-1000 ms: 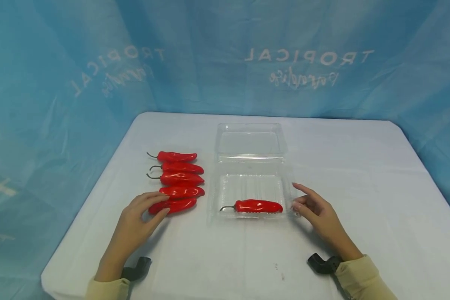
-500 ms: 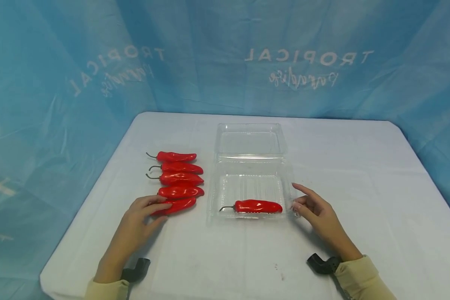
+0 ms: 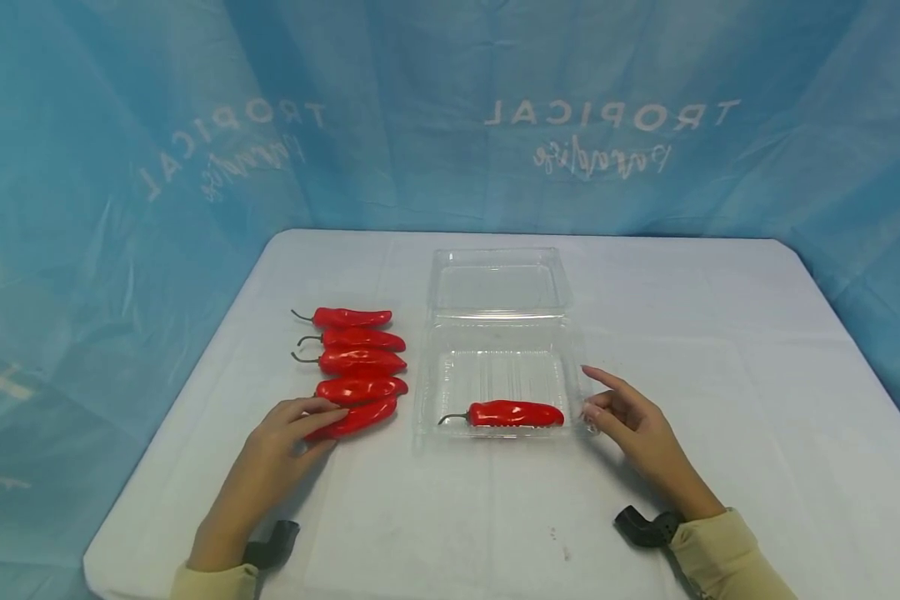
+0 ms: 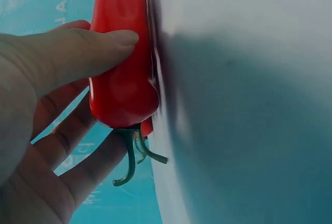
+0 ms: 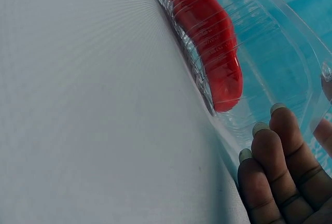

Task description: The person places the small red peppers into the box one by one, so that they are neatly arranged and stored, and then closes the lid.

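My left hand point(image 3: 273, 446) pinches the nearest red chili pepper point(image 3: 360, 418) of a row on the left. In the left wrist view the thumb lies across this pepper point(image 4: 122, 89), fingers behind it, its green stem hanging free. A clear plastic clamshell container point(image 3: 495, 367) stands in the middle, lid folded back. One red pepper point(image 3: 516, 413) lies along its front wall, stem to the left. At the container's right rim, my right hand point(image 3: 637, 429) holds the edge with thumb and fingers, index finger extended. The right wrist view shows fingertips point(image 5: 280, 125) beside the clear wall, the grip partly cut off.
Behind the pinched pepper several more red peppers point(image 3: 362, 360) lie side by side, most stems leftward. The container's open lid point(image 3: 498, 283) lies flat toward the back. A white cloth point(image 3: 435, 517) covers the table; blue printed sheeting point(image 3: 435, 167) hangs behind and at the left.
My left thumb and fingers have closed on the nearest pepper, and its tip has shifted slightly right. The right hand and container hold their place.
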The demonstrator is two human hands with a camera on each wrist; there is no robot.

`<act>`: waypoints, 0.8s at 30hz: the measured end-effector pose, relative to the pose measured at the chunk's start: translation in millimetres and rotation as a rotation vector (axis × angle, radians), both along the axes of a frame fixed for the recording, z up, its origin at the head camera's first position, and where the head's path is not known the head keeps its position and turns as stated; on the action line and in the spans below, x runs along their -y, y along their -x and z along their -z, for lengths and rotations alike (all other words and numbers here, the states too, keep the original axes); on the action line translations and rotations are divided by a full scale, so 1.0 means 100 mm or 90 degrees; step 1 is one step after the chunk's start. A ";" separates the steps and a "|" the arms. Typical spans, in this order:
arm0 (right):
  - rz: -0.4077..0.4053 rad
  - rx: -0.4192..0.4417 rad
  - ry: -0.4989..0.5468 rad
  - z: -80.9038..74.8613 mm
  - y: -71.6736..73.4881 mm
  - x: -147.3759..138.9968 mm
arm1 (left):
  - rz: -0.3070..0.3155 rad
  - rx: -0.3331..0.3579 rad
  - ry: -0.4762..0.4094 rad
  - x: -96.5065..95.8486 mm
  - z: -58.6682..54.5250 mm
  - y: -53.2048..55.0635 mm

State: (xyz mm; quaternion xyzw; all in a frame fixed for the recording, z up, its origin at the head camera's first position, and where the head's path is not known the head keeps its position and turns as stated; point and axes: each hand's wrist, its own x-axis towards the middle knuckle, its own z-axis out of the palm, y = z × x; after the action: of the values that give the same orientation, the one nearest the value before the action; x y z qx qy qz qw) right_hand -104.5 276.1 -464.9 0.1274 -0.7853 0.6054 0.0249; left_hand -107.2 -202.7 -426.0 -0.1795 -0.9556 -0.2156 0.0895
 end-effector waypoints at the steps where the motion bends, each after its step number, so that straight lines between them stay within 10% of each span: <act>1: 0.001 0.001 -0.001 0.00 0.00 0.00 | 0.005 -0.007 -0.001 0.00 -0.02 0.00; 14: -0.001 -0.003 -0.009 0.04 0.01 0.00 | 0.093 -0.137 -0.001 -0.01 -0.33 0.15; 24: 0.011 0.005 -0.023 0.03 0.00 -0.01 | 0.166 -0.148 -0.027 -0.31 -0.52 0.28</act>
State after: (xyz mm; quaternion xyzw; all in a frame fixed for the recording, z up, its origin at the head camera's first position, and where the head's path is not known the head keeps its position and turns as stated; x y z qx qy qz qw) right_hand -104.4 276.6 -467.6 0.1187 -0.7971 0.5916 0.0249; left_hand -135.2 -171.5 -374.3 -0.3235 -0.9029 -0.2230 0.1742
